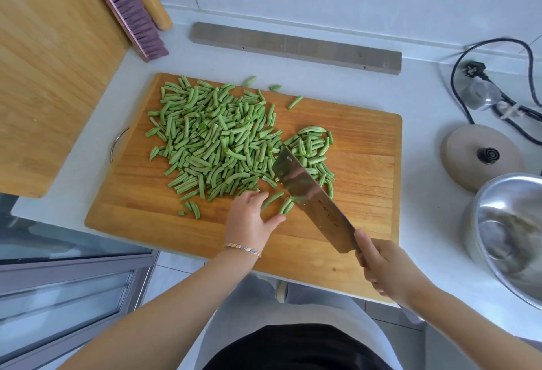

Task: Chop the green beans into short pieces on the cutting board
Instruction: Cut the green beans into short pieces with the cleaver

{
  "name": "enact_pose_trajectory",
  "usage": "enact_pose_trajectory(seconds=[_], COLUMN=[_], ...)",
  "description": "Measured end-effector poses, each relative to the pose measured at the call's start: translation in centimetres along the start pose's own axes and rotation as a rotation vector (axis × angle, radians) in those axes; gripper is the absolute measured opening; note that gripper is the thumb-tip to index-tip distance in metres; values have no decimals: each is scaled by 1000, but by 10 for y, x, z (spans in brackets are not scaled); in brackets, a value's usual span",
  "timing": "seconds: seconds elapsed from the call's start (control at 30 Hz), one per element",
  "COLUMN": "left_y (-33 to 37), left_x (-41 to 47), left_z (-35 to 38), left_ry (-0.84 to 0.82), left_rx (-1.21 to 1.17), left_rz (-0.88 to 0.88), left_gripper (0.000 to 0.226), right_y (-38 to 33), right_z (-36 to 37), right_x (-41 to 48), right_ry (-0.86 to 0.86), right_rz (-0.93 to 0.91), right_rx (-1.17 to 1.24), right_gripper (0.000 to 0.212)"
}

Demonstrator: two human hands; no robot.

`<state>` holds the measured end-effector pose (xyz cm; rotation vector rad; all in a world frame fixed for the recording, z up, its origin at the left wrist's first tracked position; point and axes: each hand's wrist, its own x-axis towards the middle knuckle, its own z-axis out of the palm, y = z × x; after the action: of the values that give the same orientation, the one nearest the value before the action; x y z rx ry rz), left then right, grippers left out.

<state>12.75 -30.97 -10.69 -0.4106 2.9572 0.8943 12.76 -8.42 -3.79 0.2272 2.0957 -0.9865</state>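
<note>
While a cleaver point(305, 188) is gripped by its handle in the right hand point(387, 270), chopped green beans point(211, 141) are heaped on the wooden cutting board point(357, 141); the left hand point(252, 218) is laid open on the board beside the blade.

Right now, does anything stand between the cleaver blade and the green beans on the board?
Nothing visible does: the cleaver blade sits among the green beans on the cutting board. The left hand lies close beside it, thumb pointing toward the blade; the right hand holds the handle.
</note>
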Motion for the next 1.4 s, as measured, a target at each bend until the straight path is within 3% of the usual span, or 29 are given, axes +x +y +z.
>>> enact_pose_trajectory(seconds=[0.2,0.3,0.43,0.57,0.8,1.03,1.4], left_y=[-19,-19,-18,-14,-15,-14,-13], left_x=[-16,-15,-15,-14,-11,-8,-13], left_z=[-12,-11,-8,-6,0,0,3], left_ry=[-27,-63,-69,-139,-160,-128,-69], left_rx=[-46,-61,-50,83,149,106,88], left_rz=[-196,-234,-247,-165,-132,-183,-161], left_gripper=[36,22,31,57,37,34,33], right_y=[-5,-2,5,7,1,-7,7], right_z=[0,6,14,16,22,34,20], right_x=[-19,-20,-18,-17,-8,4,-4], right_ry=[-9,-22,-8,7,20,43,34], right_rz=[-70,-79,-60,-51,-49,-71,-72], right_rx=[-271,-335,-379,-363,-385,-389,-428], right_gripper=[67,85,95,93,87,74,81])
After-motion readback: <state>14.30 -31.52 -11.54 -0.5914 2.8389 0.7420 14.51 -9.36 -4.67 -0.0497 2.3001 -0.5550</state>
